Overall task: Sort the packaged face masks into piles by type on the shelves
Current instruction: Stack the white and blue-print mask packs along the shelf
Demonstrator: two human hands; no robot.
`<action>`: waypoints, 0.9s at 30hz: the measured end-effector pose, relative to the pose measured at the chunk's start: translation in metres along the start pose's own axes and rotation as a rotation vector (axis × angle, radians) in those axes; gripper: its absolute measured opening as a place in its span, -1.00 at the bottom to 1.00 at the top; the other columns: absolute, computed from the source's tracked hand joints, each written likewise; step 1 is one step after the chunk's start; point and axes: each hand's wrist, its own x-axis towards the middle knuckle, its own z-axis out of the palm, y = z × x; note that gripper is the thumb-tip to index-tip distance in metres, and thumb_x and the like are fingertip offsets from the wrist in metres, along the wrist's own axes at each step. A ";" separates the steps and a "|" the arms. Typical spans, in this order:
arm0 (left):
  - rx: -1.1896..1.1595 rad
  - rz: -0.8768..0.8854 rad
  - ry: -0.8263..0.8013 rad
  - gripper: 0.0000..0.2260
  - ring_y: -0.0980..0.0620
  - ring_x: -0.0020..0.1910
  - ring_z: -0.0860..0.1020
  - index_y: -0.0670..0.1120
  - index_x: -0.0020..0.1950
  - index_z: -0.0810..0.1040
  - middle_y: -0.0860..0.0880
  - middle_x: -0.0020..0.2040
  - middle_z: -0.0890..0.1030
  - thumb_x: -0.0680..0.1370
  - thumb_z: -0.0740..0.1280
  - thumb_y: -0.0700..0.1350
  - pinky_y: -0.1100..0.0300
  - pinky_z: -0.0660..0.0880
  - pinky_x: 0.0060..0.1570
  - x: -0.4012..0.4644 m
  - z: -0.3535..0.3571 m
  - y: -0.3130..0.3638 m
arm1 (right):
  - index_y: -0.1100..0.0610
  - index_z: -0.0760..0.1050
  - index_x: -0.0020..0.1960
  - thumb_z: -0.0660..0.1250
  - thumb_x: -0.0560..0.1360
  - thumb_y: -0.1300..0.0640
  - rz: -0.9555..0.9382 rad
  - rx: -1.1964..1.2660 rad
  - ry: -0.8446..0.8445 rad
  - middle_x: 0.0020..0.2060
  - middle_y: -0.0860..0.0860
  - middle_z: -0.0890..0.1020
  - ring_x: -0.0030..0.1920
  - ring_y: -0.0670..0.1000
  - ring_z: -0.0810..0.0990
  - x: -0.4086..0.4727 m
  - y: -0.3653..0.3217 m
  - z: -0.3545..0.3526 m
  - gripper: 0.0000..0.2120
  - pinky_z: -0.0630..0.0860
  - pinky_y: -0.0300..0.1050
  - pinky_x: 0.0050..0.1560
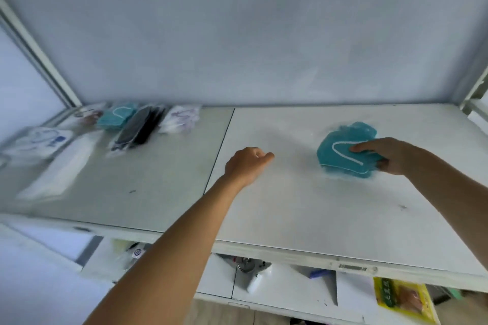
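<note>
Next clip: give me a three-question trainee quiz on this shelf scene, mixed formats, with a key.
1. True or false: the left hand holds a mask pack.
2. The right hand grips a pack of which colour? A) black B) teal C) white
3. Fill in: the black masks lie on the shelf's ___ side.

Key: 1 false, it holds nothing; 2 B, the teal mask pack; 3 left, beside another teal pack.

Bare forearms; seemingly no sleeves
</note>
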 end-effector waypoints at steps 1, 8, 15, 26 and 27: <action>-0.094 -0.006 -0.025 -0.64 -0.06 -0.06 0.62 -0.02 -0.15 0.56 -0.01 -0.12 0.67 0.39 0.19 0.23 0.13 0.50 -0.06 0.000 -0.001 0.004 | 0.30 0.42 0.29 0.49 0.29 0.29 -0.007 0.015 -0.043 0.10 0.18 0.60 -0.01 0.12 0.59 -0.005 -0.003 0.004 -0.41 0.58 -0.04 -0.09; -0.691 -0.180 -0.199 -0.52 -0.08 0.04 0.58 -0.02 0.19 0.46 -0.06 0.01 0.59 0.55 0.10 0.33 0.03 0.53 0.06 -0.017 -0.061 -0.037 | 0.24 0.52 0.13 0.38 0.40 0.31 -0.122 -0.024 -0.494 -0.05 0.12 0.67 -0.07 0.09 0.63 -0.057 -0.023 0.151 -0.70 0.65 -0.15 -0.21; -0.859 -0.145 0.017 -0.96 0.01 -0.14 0.60 -0.05 -0.03 0.54 -0.10 -0.04 0.63 0.56 0.32 -0.12 0.13 0.56 -0.12 -0.017 -0.136 -0.138 | 0.25 0.52 0.12 0.40 0.43 0.32 -0.210 -0.076 -0.482 -0.05 0.15 0.64 -0.11 0.08 0.62 -0.067 -0.019 0.312 -0.73 0.58 -0.09 -0.11; -0.758 -0.148 0.393 -0.81 -0.08 0.03 0.58 -0.09 0.08 0.52 -0.11 0.06 0.59 0.49 0.41 -0.16 0.12 0.54 -0.01 0.095 -0.284 -0.312 | 0.31 0.50 0.19 0.40 0.38 0.40 -0.303 0.104 -0.348 0.04 0.20 0.63 -0.05 0.16 0.64 -0.007 -0.057 0.566 -0.62 0.63 -0.03 -0.07; -0.712 -0.143 0.413 -0.74 -0.06 0.04 0.56 -0.11 0.14 0.50 -0.09 0.09 0.57 0.49 0.42 -0.13 0.16 0.52 -0.05 0.114 -0.296 -0.324 | 0.28 0.51 0.17 0.42 0.37 0.39 -0.317 0.071 -0.311 0.06 0.20 0.64 -0.01 0.17 0.64 0.003 -0.065 0.587 -0.62 0.62 0.02 -0.01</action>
